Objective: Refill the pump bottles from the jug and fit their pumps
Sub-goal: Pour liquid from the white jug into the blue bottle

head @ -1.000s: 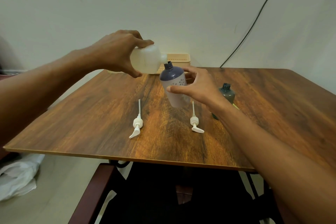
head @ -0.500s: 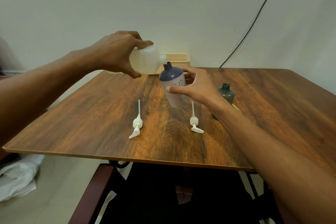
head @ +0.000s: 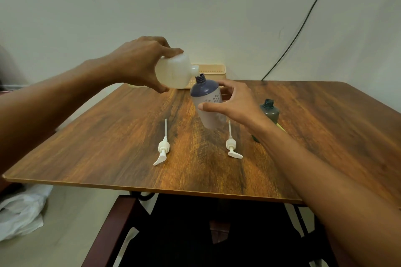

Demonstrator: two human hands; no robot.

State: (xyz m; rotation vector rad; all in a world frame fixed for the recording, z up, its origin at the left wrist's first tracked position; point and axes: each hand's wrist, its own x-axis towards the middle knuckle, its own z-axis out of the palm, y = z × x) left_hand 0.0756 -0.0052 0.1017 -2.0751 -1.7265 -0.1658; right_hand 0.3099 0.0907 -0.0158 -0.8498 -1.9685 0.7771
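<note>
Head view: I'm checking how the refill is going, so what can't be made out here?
1. Fill level of the purple bottle: head view, its opaque wall hides it.
2. Any stream from the jug: head view, too small to see at the spout.
3. Lower part of the dark bottle: head view, covered by the right arm.
4. Contents of the basket: head view, jug and purple bottle stand in front.

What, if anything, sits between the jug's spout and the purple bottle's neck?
Nothing visible. The left hand tips the jug with its spout right at the open neck of the purple bottle, which the right hand holds tilted.
</note>
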